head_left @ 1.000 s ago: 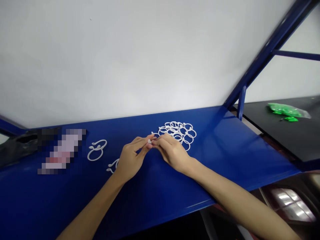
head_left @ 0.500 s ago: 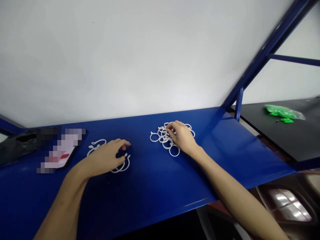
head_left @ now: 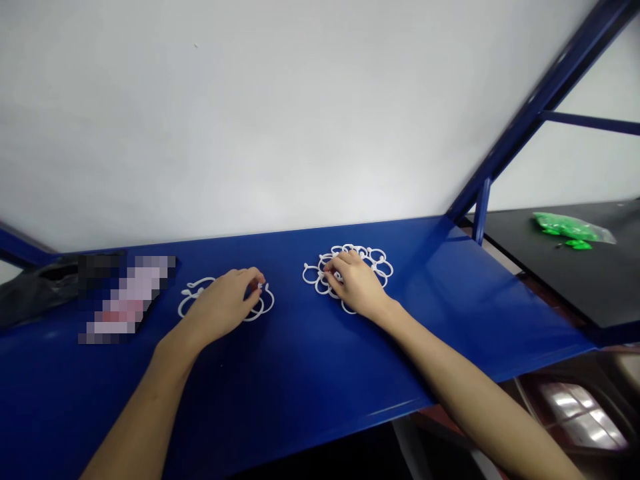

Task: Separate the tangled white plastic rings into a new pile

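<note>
My left hand (head_left: 227, 301) rests on the blue shelf (head_left: 310, 373), its fingertips pinching a white plastic ring (head_left: 261, 303) that lies flat. Another white ring (head_left: 193, 293) sits just left of that hand. My right hand (head_left: 356, 283) lies on a pile of several white rings (head_left: 376, 261), fingers curled into the pile's left side. Whether it grips one ring there is hidden by the fingers.
A blurred flat object (head_left: 125, 297) lies at the left of the shelf beside a dark bag (head_left: 30, 293). A blue frame post (head_left: 481, 207) stands at the right end. Beyond it, a black table (head_left: 575, 280) carries a green plastic bag (head_left: 570, 227).
The hands, joined at the pile a second ago, have parted. My left hand carried a ring left and set it on the shelf; my right hand went back onto the pile.
</note>
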Demonstrator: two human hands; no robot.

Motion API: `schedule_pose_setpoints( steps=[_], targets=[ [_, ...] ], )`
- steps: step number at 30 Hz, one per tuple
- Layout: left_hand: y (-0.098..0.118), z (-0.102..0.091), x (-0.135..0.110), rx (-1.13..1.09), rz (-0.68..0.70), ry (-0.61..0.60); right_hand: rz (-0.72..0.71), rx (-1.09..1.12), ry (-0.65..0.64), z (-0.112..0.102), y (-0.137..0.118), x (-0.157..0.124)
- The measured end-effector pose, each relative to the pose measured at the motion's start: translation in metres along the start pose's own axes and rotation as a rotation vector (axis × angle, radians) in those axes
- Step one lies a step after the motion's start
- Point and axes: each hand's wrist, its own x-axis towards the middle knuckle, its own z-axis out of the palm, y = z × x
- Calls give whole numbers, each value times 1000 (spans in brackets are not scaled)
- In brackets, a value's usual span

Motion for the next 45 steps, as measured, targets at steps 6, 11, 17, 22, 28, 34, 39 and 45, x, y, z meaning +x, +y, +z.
schedule_pose_setpoints(
  steps=[6,11,17,22,28,34,39,45],
  targets=[
    [4,-5,0,-71,-53,97,-8,-6,57,-3,-6,0],
    [22,-5,0,-194,15,267,-38,83,115,-9,-20,-3],
    [44,5,-7,-505,25,188,-54,371,14,-2,-44,-13],
    [45,10,-6,-764,-10,137,48,518,25,3,-49,-17],
    [42,11,-3,-1003,-93,238,132,520,-37,1,-55,-18],
    [47,12,-4,-1099,-122,171,225,688,1,8,-59,-21],
    [52,11,-3,-1023,-139,108,162,753,92,9,-58,-19],
    [54,15,-3,-1011,-158,75,182,827,104,11,-57,-17]
  ],
)
